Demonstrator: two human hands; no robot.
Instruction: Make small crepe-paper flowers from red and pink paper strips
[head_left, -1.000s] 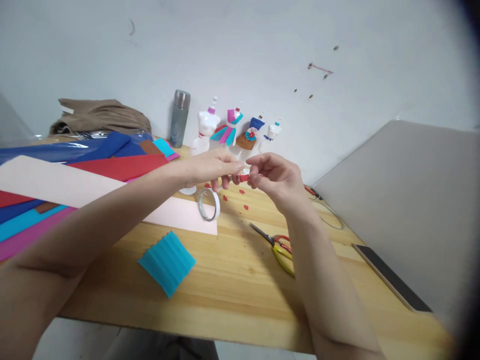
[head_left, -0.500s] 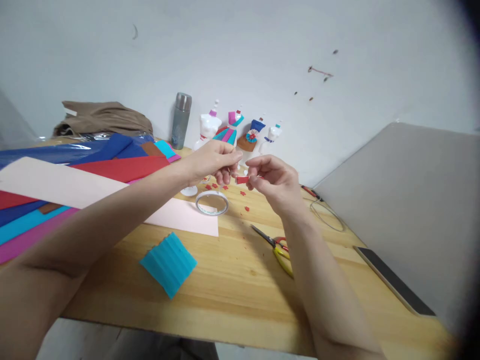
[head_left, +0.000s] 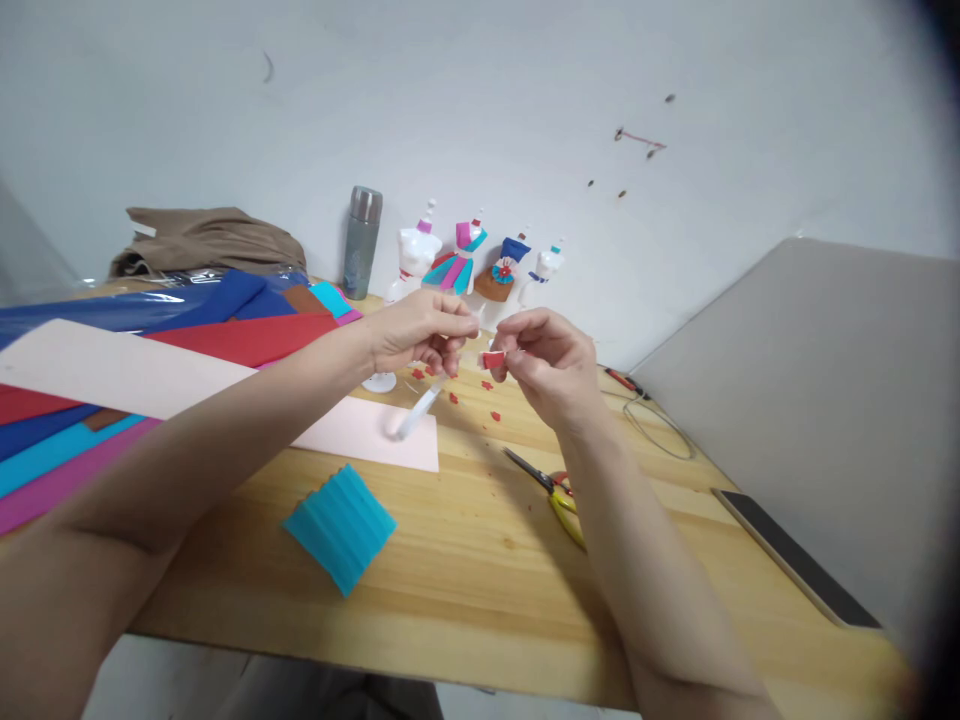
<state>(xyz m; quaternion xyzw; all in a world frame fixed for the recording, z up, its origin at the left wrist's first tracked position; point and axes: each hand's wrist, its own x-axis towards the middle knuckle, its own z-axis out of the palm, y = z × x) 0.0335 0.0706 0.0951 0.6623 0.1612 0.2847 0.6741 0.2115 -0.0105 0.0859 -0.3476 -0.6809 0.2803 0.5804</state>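
Observation:
My right hand [head_left: 555,365] is closed in a pinch around a small red strip [head_left: 492,360] of crepe-like paper with a whitish edge. Close by on the left, my left hand [head_left: 426,332] has thumb and forefinger pressed together, the other fingers curled. Below its fingers a white roll of tape [head_left: 420,408] appears to hang, seen nearly edge-on and blurred, above a pale pink paper strip [head_left: 356,432]. Whatever lies between the left fingertips is too small to make out clearly. Several red paper flowers [head_left: 487,386] lie on the table beneath the hands.
Scissors [head_left: 553,492] with red and yellow handles lie by my right forearm. A pleated turquoise paper piece [head_left: 341,528] sits near the front edge. Small dressed mannequins [head_left: 454,262] and a flask [head_left: 362,243] stand behind. Coloured papers [head_left: 247,340] spread leftward; a phone-like dark slab [head_left: 795,560] lies right.
The tape roll has turned from showing its ring to nearly edge-on. My hands are slightly farther apart, and the red strip has shifted a little to the right with my right hand.

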